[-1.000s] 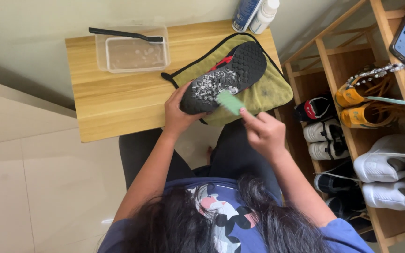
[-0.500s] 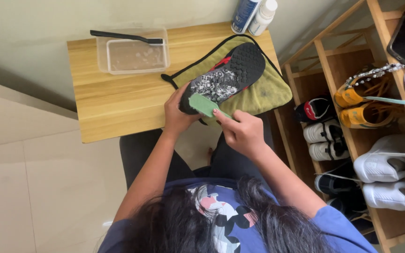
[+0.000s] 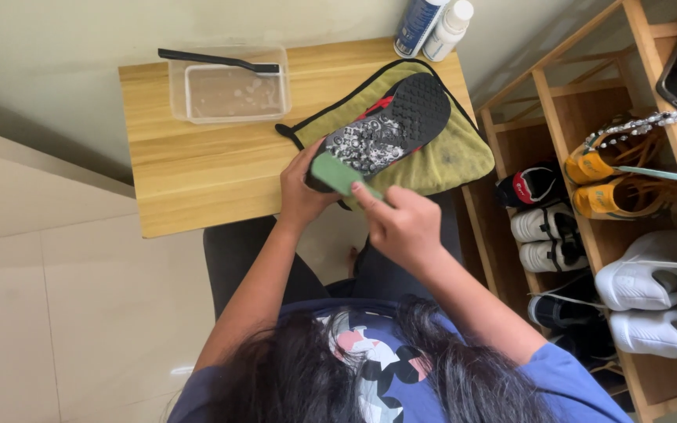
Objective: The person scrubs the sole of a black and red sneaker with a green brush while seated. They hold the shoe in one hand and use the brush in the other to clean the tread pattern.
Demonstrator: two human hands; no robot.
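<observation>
1. Left hand [image 3: 301, 194] is wrapped round the near end of the black shoe [image 3: 389, 129], fingers closed on it, sole turned up, just above frame centre.
2. Right hand [image 3: 401, 223] has its fingers pinched shut on a green brush [image 3: 337, 174], which is pressed on the sole's sudsy near end.
3. The shoe sits over a yellow-green cloth [image 3: 448, 157] on the wooden tabletop [image 3: 197, 168].
4. Upper left of the frame I've got a clear tub [image 3: 229, 90] of water with a black brush [image 3: 217, 61] lying across its rim.
5. Two bottles [image 3: 432, 27] at the top edge, shoe rack [image 3: 589, 204] full of pairs down the right side.
</observation>
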